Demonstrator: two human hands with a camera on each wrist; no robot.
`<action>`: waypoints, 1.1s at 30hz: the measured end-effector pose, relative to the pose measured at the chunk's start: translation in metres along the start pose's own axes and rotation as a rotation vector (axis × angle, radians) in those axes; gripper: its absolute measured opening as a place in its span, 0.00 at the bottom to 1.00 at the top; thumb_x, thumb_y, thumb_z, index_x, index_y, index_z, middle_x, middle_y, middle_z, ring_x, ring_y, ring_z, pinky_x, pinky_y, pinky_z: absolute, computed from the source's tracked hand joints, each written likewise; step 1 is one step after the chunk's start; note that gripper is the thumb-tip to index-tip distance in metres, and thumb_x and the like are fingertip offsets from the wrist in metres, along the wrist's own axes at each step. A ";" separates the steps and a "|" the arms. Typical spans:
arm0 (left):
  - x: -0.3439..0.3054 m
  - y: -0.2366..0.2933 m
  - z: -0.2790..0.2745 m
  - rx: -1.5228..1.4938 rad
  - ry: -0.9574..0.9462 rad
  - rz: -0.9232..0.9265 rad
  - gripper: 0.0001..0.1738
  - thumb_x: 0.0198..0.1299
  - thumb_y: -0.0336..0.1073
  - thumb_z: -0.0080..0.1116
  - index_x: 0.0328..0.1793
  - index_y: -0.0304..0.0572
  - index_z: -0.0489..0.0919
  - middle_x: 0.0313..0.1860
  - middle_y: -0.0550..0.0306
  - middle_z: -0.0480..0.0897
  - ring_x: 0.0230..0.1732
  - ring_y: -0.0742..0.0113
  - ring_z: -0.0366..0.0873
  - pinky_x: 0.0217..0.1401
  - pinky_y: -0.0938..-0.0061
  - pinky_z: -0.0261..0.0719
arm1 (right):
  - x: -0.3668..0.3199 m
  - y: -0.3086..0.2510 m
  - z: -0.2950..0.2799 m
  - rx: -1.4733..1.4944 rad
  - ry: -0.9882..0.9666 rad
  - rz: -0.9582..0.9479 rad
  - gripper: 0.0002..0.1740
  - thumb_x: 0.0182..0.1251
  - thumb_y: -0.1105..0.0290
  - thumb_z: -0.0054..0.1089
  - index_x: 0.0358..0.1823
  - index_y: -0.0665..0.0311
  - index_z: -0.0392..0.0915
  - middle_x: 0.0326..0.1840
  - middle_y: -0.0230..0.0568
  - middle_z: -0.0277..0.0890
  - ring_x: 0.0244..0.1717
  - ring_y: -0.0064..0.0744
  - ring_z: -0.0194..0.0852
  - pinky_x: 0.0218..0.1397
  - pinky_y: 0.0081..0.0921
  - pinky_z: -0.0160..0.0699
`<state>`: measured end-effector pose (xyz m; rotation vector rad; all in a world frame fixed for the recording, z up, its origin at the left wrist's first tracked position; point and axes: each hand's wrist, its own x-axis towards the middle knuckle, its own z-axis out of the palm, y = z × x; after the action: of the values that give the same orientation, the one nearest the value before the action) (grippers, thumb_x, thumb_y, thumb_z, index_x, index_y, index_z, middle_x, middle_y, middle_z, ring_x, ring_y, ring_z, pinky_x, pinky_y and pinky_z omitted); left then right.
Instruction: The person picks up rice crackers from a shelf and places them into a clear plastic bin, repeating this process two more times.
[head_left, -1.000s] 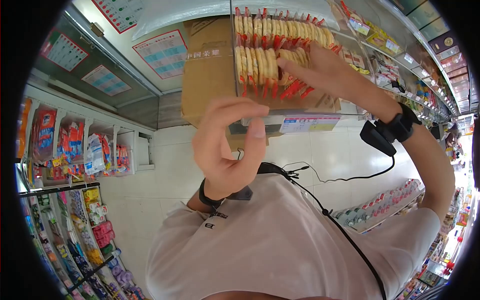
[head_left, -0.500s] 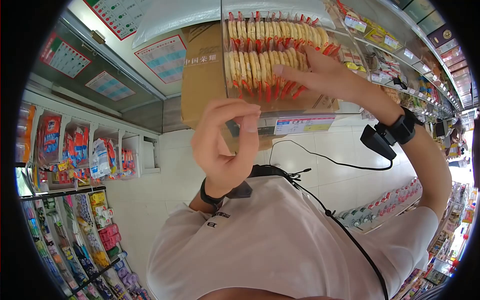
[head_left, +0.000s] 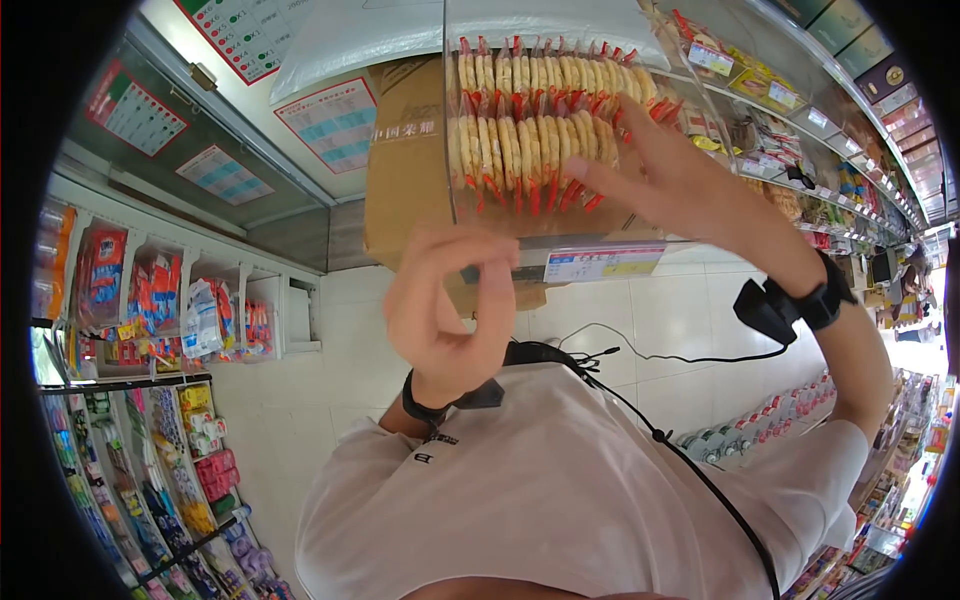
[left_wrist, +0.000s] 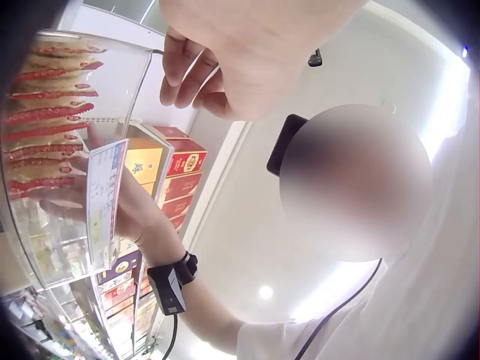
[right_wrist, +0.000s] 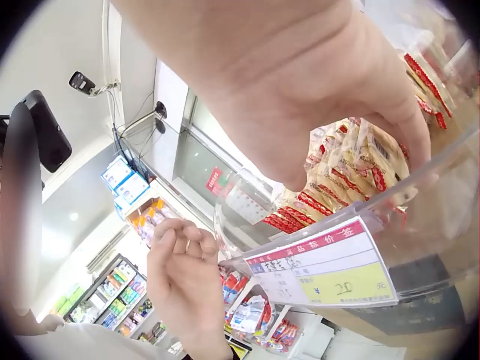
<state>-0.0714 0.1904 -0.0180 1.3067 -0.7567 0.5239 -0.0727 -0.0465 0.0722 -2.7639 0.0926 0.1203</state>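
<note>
Wrapped round biscuits with red-edged packaging stand on edge in two rows inside a clear bin. My right hand reaches over the right end of the nearer row, thumb and fingers spread. The right wrist view shows that hand above the packets, its fingers partly behind them; whether they touch is unclear. Nothing is in my left hand, which hovers before the bin's front left corner, fingers loosely bent towards the thumb. A price label is on the bin's front.
The bin rests by a cardboard box. Shelves of packaged goods run along the right, with hanging bags on the left. Bottles stand low at the right. A black cable trails from my right wrist.
The packets at the nearer row's right end, slanted before, now stand more upright. My right hand has drawn slightly right and towards me. My left hand has stayed nearly in place.
</note>
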 end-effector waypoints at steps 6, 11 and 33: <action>-0.001 0.000 0.016 -0.406 -0.491 0.341 0.12 0.48 0.26 0.64 0.40 0.32 0.85 0.32 0.50 0.84 0.25 0.60 0.80 0.27 0.67 0.76 | -0.051 0.003 -0.034 -0.083 0.514 -0.425 0.42 0.73 0.65 0.65 0.84 0.66 0.55 0.77 0.58 0.69 0.75 0.52 0.71 0.71 0.41 0.75; 0.005 0.018 0.060 -0.544 -1.024 0.167 0.15 0.53 0.30 0.70 0.47 0.36 0.85 0.38 0.54 0.84 0.33 0.58 0.81 0.34 0.65 0.80 | -0.057 0.076 -0.063 0.132 0.845 -0.320 0.20 0.73 0.70 0.64 0.63 0.67 0.78 0.54 0.45 0.84 0.52 0.34 0.86 0.50 0.30 0.86; 0.017 0.087 0.378 -0.304 -0.091 0.058 0.13 0.68 0.30 0.58 0.56 0.32 0.81 0.49 0.45 0.88 0.44 0.57 0.87 0.42 0.65 0.85 | 0.284 0.402 -0.080 0.162 0.305 -0.351 0.35 0.64 0.36 0.66 0.51 0.64 0.89 0.42 0.45 0.91 0.44 0.36 0.90 0.52 0.32 0.83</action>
<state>-0.1984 -0.1620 0.0833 1.0338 -0.9137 0.3796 0.1830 -0.4633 -0.0258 -2.5685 -0.2900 -0.3837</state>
